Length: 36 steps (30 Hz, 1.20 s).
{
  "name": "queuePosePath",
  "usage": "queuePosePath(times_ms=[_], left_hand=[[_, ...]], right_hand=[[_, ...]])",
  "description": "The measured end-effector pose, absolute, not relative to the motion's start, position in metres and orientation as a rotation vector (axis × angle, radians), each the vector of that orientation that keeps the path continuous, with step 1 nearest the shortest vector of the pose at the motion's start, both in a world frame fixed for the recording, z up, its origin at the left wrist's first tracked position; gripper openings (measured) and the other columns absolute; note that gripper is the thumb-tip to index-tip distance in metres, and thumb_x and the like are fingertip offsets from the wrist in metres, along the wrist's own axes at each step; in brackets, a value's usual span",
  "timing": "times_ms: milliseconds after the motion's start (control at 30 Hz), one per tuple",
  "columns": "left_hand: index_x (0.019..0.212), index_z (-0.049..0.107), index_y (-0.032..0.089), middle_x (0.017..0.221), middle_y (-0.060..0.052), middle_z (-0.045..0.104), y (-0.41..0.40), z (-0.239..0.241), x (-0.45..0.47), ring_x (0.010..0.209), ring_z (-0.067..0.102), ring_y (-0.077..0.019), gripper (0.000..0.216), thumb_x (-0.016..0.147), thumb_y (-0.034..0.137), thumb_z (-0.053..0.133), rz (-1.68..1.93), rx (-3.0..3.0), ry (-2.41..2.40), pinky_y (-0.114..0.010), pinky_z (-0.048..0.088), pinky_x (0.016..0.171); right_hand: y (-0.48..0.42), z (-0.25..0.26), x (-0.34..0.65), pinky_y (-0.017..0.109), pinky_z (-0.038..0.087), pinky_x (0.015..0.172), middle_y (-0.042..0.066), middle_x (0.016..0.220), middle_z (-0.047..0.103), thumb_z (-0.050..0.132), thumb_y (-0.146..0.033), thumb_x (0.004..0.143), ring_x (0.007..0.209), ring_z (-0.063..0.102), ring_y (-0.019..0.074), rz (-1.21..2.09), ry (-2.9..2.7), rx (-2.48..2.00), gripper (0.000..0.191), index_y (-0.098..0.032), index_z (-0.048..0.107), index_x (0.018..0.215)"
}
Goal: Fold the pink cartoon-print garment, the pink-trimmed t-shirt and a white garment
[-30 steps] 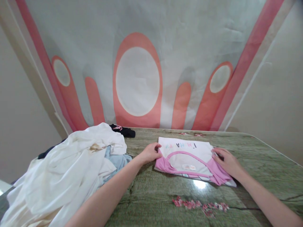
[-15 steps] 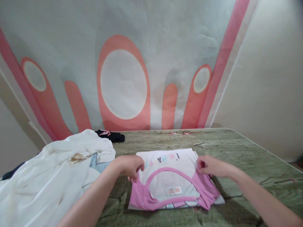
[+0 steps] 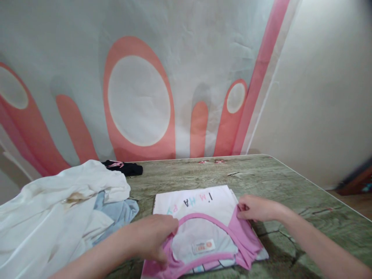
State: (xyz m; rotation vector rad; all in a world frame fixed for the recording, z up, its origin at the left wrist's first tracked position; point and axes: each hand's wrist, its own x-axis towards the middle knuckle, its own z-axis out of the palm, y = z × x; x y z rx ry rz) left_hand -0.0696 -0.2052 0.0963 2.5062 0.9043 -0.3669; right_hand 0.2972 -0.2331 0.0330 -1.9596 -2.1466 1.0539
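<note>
Here, a folded pink-and-white shirt [image 3: 205, 228] lies at six o'clock on a wood-grain table [image 3: 279, 186], the right hand [image 3: 255, 207] pinching its two o'clock edge; the left hand [image 3: 155, 234] rests at nine, its grip impossible to tell. White clothes [image 3: 61, 213] heap at eight.

"I'M HA…" upside down on wht/pink shirt [image 3: 200, 228], neck label [image 3: 204, 246] w/ illegible txt
</note>
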Motion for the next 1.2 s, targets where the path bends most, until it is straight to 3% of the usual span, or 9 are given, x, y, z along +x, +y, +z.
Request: queuePosePath(times_ms=[167,333,500,700,800,933,1100,1200], left_hand=[[0.096,0.053,0.025,0.107,-0.003,0.052,-0.237,0.09,-0.105,0.093,0.049,-0.0211,0.04,0.06,0.034,0.068,-0.14,2.355,0.897,-0.026,0.037,0.079],[0.094,0.056,0.027,0.119,-0.003,0.049,-0.255,0.087,-0.114,0.107,0.045,-0.0212,0.019,0.076,0.026,0.054,-0.021,2.309,0.884,-0.029,0.032,0.092],[0.087,0.057,0.026,0.109,-0.003,0.055,-0.255,0.08,-0.11,0.098,0.049,-0.0182,0.015,0.085,0.025,0.042,0.05,2.349,0.846,-0.027,0.035,0.088],[0.091,0.05,0.022,0.085,-0.002,0.058,-0.236,0.08,-0.109,0.076,0.053,-0.016,0.025,0.09,0.039,0.032,0.165,2.193,1.088,-0.025,0.04,0.071],[0.084,0.046,0.02,0.071,0.002,0.052,-0.203,0.087,-0.104,0.065,0.049,-0.013,0.027,0.087,0.045,0.038,0.452,2.088,1.161,-0.022,0.04,0.061],[0.085,0.047,0.018,0.062,0.005,0.047,-0.131,0.106,-0.087,0.051,0.045,-0.0088,0.028,0.08,0.045,0.05,0.744,1.789,1.091,-0.017,0.035,0.047],[0.086,0.052,0.009,0.072,-0.003,0.059,-0.035,0.115,-0.053,0.062,0.055,-0.0094,0.018,0.081,0.027,0.05,0.853,1.62,1.258,-0.02,0.043,0.06],[0.086,0.051,0.007,0.08,-0.01,0.061,-0.008,0.096,-0.042,0.075,0.058,-0.0153,0.013,0.081,0.018,0.046,0.905,1.645,1.399,-0.026,0.045,0.071]], right_hand=[[-0.271,0.02,0.299,0.018,0.033,0.042,-0.003,0.055,0.05,0.055,-0.047,0.073,0.048,0.043,0.0087,1.161,-1.927,-1.875,0.033,-0.016,0.05,0.065],[-0.289,0.028,0.286,0.018,0.025,0.042,-0.006,0.049,0.038,0.056,-0.047,0.073,0.047,0.034,0.0063,1.284,-1.96,-1.782,0.037,-0.016,0.044,0.056],[-0.283,0.031,0.278,0.018,0.021,0.041,-0.008,0.049,0.031,0.061,-0.039,0.07,0.047,0.03,0.0052,1.293,-1.918,-1.756,0.037,-0.017,0.038,0.052],[-0.282,0.039,0.279,0.017,0.038,0.046,-0.004,0.061,0.05,0.06,-0.04,0.076,0.05,0.044,0.0064,1.719,-1.459,-1.489,0.027,-0.014,0.056,0.076],[-0.268,0.05,0.283,0.02,0.046,0.052,-0.001,0.065,0.057,0.063,-0.035,0.075,0.054,0.052,0.008,1.818,-1.126,-1.306,0.022,-0.015,0.059,0.082],[-0.211,0.069,0.288,0.019,0.05,0.051,-0.002,0.061,0.059,0.056,-0.029,0.081,0.052,0.056,0.0086,1.704,-0.861,-1.1,0.012,-0.017,0.058,0.077],[-0.116,0.085,0.279,0.021,0.055,0.069,0.005,0.081,0.065,0.045,-0.018,0.085,0.085,0.063,0.013,1.49,-0.853,-0.851,0.012,-0.015,0.056,0.083],[-0.084,0.072,0.272,0.028,0.054,0.078,0.006,0.081,0.065,0.047,-0.012,0.08,0.087,0.063,0.0153,1.309,-0.97,-0.991,0.007,-0.016,0.052,0.078]])
